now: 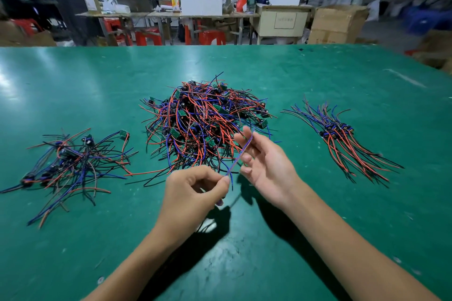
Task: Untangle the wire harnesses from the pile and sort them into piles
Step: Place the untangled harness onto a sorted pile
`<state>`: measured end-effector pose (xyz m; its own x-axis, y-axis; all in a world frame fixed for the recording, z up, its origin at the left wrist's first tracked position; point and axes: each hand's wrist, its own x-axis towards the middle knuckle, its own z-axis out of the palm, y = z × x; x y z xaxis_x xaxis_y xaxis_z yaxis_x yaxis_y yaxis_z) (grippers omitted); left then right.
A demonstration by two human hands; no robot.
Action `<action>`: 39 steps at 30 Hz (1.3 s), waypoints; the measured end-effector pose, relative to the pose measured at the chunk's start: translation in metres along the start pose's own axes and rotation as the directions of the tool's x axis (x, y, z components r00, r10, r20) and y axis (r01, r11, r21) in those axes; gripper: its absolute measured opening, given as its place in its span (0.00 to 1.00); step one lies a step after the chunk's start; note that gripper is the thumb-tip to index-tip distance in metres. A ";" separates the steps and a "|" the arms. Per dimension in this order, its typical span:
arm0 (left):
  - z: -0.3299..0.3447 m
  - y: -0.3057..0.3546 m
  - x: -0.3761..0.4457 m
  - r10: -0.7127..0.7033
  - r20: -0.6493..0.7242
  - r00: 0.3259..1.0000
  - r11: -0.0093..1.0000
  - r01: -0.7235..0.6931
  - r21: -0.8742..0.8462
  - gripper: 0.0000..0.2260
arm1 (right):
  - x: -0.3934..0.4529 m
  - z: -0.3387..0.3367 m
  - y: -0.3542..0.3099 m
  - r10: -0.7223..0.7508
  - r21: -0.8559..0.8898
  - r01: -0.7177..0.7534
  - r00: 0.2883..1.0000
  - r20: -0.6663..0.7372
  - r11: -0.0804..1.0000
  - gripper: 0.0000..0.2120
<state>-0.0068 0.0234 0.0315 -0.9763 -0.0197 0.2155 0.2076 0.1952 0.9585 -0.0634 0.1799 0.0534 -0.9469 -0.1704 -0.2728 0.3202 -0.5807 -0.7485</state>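
Pinching the blue wire (238, 157) near its lower end, the left hand (193, 193) grips with thumb and forefinger; the right hand (263, 161), fingers relaxed, supports it just beyond, before the tangled pile (203, 122). Light, limp and thin, it likely handles best gripped near its board.

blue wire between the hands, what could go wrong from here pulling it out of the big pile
1. The blue wire runs from the left hand's pinch past the right hand into the central pile; if it is snagged there, a pull may drag neighbouring harnesses along.
2. The dragged tangle could spread toward the loose left pile and mix with it.
3. The neat right pile lies close to the right forearm; a wide sweep might disturb it.
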 end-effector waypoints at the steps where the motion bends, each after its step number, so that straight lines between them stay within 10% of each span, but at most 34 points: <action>1: -0.003 0.000 0.002 -0.017 -0.032 0.999 0.999 0.015 -0.041 0.09 | -0.001 0.001 0.000 -0.019 -0.102 0.022 0.999 0.031 0.995 0.14; 6: -0.013 -0.001 0.010 -0.006 -0.131 0.991 0.998 -0.001 -0.056 0.07 | -0.017 0.016 0.026 -0.101 -0.567 0.191 0.977 0.186 0.801 0.12; 21: -0.012 0.003 0.007 0.077 0.032 0.997 0.987 -0.080 0.137 0.08 | -0.025 0.025 0.038 -0.129 -0.513 0.163 0.986 0.102 0.843 0.17; 30: -0.024 0.012 0.012 -0.139 0.232 0.963 0.900 0.221 -0.376 0.13 | -0.017 0.012 0.021 -0.185 -0.533 0.346 0.925 0.331 0.772 0.16; 35: -0.026 0.017 0.020 -0.184 -0.013 0.983 0.813 0.145 -0.565 0.10 | -0.017 0.009 0.030 -0.278 -0.587 0.525 0.842 0.461 0.616 0.11; 39: -0.028 0.017 0.021 -0.204 -0.154 0.967 0.784 0.067 -0.617 0.09 | -0.021 0.014 0.032 -0.335 -0.463 0.505 0.852 0.403 0.728 0.07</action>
<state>-0.0222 -0.0012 0.0578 -0.9769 -0.2098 0.0412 0.1346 -0.4535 0.8810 -0.0339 0.1540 0.0432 -0.9262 -0.2713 0.2617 -0.2310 -0.1400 -0.9628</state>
